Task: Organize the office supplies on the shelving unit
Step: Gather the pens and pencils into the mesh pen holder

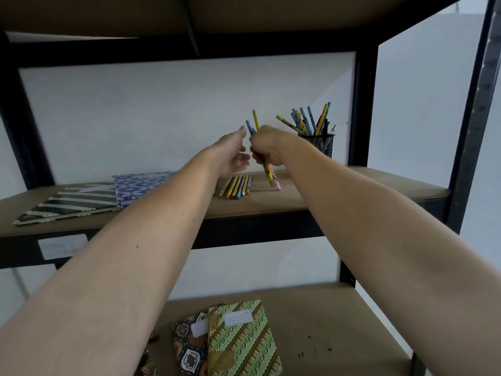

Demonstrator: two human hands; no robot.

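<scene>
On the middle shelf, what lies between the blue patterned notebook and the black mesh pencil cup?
In the head view, a row of loose pencils lies between the blue patterned notebook and the mesh cup; above them the right hand grips a few pencils.

Both hands motion-blurred; right hand (pixel 267 147) hides the middle of its pencil bunch (pixel 268 172). Left forearm covers blue notebook's (pixel 141 185) right end. Clips (pixel 147 369) cut off at bottom edge. Shelf label (pixel 63 246) unreadable.

Two bare forearms, entering from the lower left and lower right of the frame, with no sleeve, watch or ring in view. A small dark mole on the left forearm (pixel 137 246), left of centre. Both hands slightly motion-blurred near the centre.
</scene>
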